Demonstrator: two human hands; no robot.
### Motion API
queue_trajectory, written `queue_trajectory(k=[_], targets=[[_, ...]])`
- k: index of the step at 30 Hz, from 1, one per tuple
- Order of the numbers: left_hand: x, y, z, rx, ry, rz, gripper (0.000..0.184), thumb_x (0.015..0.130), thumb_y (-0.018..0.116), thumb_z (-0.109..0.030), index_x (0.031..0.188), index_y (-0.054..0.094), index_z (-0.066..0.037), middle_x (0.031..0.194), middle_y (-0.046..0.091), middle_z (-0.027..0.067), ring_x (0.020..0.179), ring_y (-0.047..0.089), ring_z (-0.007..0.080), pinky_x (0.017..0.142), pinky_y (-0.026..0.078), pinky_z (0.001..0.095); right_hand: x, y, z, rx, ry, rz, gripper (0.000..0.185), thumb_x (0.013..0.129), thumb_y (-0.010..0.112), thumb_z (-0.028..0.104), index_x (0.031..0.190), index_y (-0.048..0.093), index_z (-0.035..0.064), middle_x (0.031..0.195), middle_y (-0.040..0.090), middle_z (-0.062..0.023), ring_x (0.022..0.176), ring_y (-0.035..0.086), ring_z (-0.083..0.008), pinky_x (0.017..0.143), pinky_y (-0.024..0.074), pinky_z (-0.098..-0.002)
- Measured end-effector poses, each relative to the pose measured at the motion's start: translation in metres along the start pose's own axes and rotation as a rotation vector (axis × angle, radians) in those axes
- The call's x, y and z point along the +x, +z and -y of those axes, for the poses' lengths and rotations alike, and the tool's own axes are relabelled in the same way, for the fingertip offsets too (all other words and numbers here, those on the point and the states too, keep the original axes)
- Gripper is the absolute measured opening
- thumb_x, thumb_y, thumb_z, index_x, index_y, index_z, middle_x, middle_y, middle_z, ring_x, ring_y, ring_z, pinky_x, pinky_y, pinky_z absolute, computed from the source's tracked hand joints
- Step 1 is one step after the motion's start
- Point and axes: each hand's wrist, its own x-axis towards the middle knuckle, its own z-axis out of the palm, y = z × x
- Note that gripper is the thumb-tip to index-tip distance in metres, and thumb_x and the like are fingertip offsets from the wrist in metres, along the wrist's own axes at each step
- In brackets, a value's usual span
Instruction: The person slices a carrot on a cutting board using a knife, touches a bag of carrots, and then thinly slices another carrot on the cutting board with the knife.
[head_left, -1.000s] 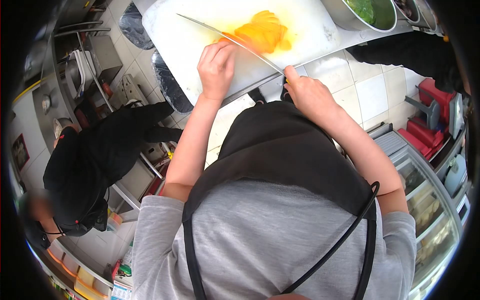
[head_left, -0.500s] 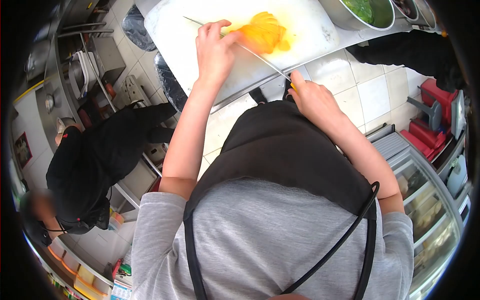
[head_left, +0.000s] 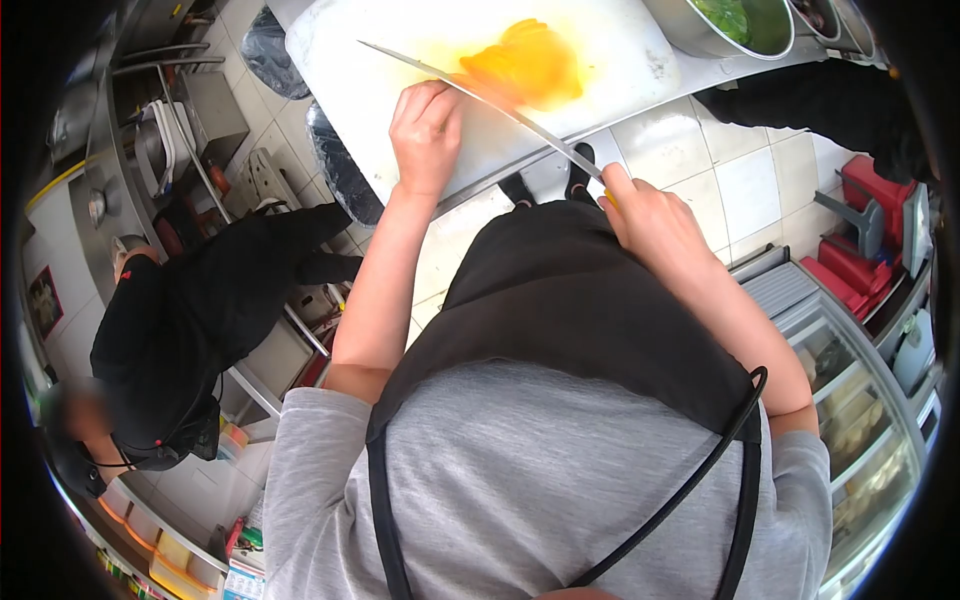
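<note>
A white cutting board (head_left: 350, 120) lies at the top of the view, with a pile of orange slices (head_left: 530, 65) on it, slightly blurred. My right hand (head_left: 655, 220) is wrapped round the yellow handle of a long knife (head_left: 510, 110). The blade slants up and left across the board, along the lower left side of the slices. My left hand (head_left: 427, 135) is on the board just below the blade, its fingers curled together. Whatever lies under those fingertips is hidden.
Metal containers stand at the top right, one with green leaves (head_left: 725, 18). A co-worker in black (head_left: 180, 320) is at the left by a metal counter. Another person's dark sleeve or leg (head_left: 800, 105) reaches in at the right. Black plastic-wrapped items (head_left: 275, 55) sit left of the board.
My left hand first opened over the blade, then drew back below it with its fingers curled. My right hand and the knife handle have shifted down and right.
</note>
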Motion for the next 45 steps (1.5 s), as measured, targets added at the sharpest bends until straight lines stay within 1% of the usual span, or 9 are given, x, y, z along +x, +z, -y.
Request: queue_trajectory(k=[11, 19, 24, 27, 29, 32, 36, 38, 45], targets=[[-0.002, 0.002, 0.001, 0.026, 0.033, -0.009, 0.014, 0.065, 0.065, 0.006, 0.076, 0.062, -0.002, 0.086, 0.063, 0.0102, 0.083, 0.061, 0.0287, 0.074, 0.05, 0.0358, -0.011, -0.003, 0.006, -0.059, 0.02, 0.008, 0.018, 0.092, 0.056, 0.014, 0.098, 0.042, 0.0054, 0.067, 0.059, -0.018, 0.058, 0.062, -0.0368, 0.052, 0.0514, -0.047], [-0.004, 0.003, -0.003, -0.009, -0.005, -0.009, 0.012, 0.071, 0.071, 0.002, 0.082, 0.067, -0.003, 0.088, 0.066, 0.0089, 0.085, 0.062, 0.0271, 0.075, 0.05, 0.0349, 0.04, 0.033, -0.004, -0.033, 0.01, 0.038, 0.02, 0.082, 0.049, -0.004, 0.099, 0.041, 0.0023, 0.065, 0.061, -0.0207, 0.064, 0.064, -0.0393, 0.055, 0.0514, -0.0494], [0.0, -0.001, -0.006, -0.022, -0.019, -0.007, 0.011, 0.075, 0.069, 0.004, 0.083, 0.067, -0.002, 0.09, 0.066, 0.0089, 0.083, 0.063, 0.0271, 0.074, 0.051, 0.0344, 0.042, 0.029, -0.003, -0.019, -0.007, 0.022, 0.023, 0.079, 0.049, -0.006, 0.099, 0.04, 0.0007, 0.064, 0.061, -0.0209, 0.064, 0.064, -0.0395, 0.056, 0.0516, -0.0488], [0.013, -0.007, -0.01, -0.162, -0.198, -0.007, 0.017, 0.073, 0.062, 0.009, 0.084, 0.067, -0.004, 0.102, 0.065, 0.0092, 0.094, 0.06, 0.0292, 0.081, 0.049, 0.0361, 0.042, 0.029, -0.003, -0.009, -0.015, 0.003, 0.022, 0.079, 0.049, -0.006, 0.098, 0.04, 0.0006, 0.064, 0.061, -0.0209, 0.065, 0.064, -0.0395, 0.056, 0.0517, -0.0488], [0.027, -0.012, -0.015, 0.128, 0.03, 0.155, 0.029, 0.069, 0.055, 0.012, 0.086, 0.069, -0.007, 0.112, 0.061, 0.0089, 0.107, 0.052, 0.0319, 0.089, 0.045, 0.0383, 0.04, 0.03, -0.003, -0.008, -0.013, -0.003, 0.022, 0.079, 0.049, -0.006, 0.098, 0.04, 0.0006, 0.065, 0.061, -0.0209, 0.065, 0.064, -0.0395, 0.057, 0.0516, -0.0489], [0.039, -0.007, -0.013, 0.233, 0.099, 0.279, 0.037, 0.064, 0.053, 0.011, 0.087, 0.071, -0.011, 0.117, 0.058, 0.0081, 0.113, 0.046, 0.0333, 0.094, 0.041, 0.0392, 0.038, 0.031, -0.005, -0.023, -0.01, -0.004, 0.019, 0.083, 0.051, -0.002, 0.098, 0.04, 0.0009, 0.066, 0.061, -0.0215, 0.065, 0.064, -0.0402, 0.058, 0.0514, -0.0498], [0.034, -0.006, -0.011, 0.202, 0.062, 0.252, 0.035, 0.067, 0.056, 0.012, 0.088, 0.072, -0.011, 0.114, 0.061, 0.0077, 0.107, 0.05, 0.0318, 0.091, 0.043, 0.0376, 0.031, 0.02, -0.002, 0.053, 0.014, 0.008, 0.018, 0.09, 0.053, 0.008, 0.1, 0.04, 0.0015, 0.068, 0.062, -0.0233, 0.067, 0.063, -0.0425, 0.059, 0.0508, -0.0512], [0.022, -0.008, -0.012, 0.015, -0.088, -0.007, 0.024, 0.071, 0.063, 0.009, 0.087, 0.071, -0.007, 0.105, 0.065, 0.0079, 0.099, 0.057, 0.0289, 0.086, 0.047, 0.0356, 0.029, 0.02, -0.005, 0.075, 0.023, 0.016, 0.019, 0.091, 0.054, 0.011, 0.101, 0.04, 0.0018, 0.069, 0.062, -0.0239, 0.067, 0.063, -0.0432, 0.06, 0.0506, -0.0515], [-0.005, 0.003, -0.003, -0.027, -0.022, -0.024, 0.014, 0.071, 0.072, 0.003, 0.084, 0.069, -0.001, 0.09, 0.068, 0.0099, 0.085, 0.063, 0.0258, 0.076, 0.051, 0.0338, 0.021, 0.006, -0.003, 0.071, 0.028, 0.046, 0.022, 0.091, 0.057, 0.014, 0.101, 0.04, 0.0039, 0.073, 0.062, -0.0234, 0.069, 0.061, -0.0442, 0.061, 0.0485, -0.0527]])
